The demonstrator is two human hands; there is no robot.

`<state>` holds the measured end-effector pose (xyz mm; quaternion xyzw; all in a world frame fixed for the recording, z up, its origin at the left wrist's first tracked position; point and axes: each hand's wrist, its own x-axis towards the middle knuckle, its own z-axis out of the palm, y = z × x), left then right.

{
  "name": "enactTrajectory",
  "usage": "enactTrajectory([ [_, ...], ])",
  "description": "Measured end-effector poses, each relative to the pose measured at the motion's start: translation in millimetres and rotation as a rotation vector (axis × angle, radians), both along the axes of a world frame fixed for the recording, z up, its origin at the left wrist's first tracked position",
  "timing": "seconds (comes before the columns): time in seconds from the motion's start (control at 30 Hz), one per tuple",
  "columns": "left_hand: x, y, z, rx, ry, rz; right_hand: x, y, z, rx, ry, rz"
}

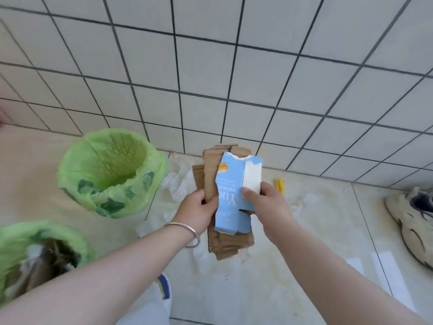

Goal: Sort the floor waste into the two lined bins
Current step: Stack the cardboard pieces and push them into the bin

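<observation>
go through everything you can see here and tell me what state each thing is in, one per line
left hand: grips the brown cardboard pieces, held off the floor
right hand: pinches the flattened blue carton, torn at its top edge
far bin: upright, green liner on, looks nearly empty
near bin: green liner on, already holds waste
yellow scrap: on the floor by the wall
white plastic: crumpled on the floor
shoe: on the floor

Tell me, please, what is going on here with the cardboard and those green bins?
A person is sorting waste off a tiled floor. Both hands hold a stack of flattened brown cardboard with a torn blue carton on top: the left hand grips its left edge, the right hand pinches the carton. Two green-lined bins stand to the left; the far bin looks nearly empty, the near bin already holds waste.
</observation>
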<state>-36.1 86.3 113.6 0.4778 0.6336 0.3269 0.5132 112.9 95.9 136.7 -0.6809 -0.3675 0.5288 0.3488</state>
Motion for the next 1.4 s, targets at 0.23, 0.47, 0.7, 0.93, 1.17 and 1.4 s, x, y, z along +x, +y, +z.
enactTrajectory([
  [0.23, -48, -47, 97, -0.026, -0.063, 0.023, -51, -48, 87, 0.187, -0.040, -0.005],
  [0.47, -91, -121, 147, 0.035, -0.132, 0.182, -92, -91, 119, 0.146, 0.208, -0.026],
  [0.7, -118, -157, 155, 0.101, 0.254, 0.213, -120, -125, 106, 0.088, 0.224, 0.125],
  [0.93, -166, -182, 122, 0.023, 0.381, 0.175, -169, -120, 85, -0.121, 0.190, 0.417],
  [1.17, -265, -196, 108, 0.055, 0.437, 0.597, -261, -114, 72, -0.052, 0.249, 0.288],
  [1.4, -317, -194, 67, 0.039, 0.674, 0.659, -309, -109, 35, 0.177, -0.088, 0.270],
])
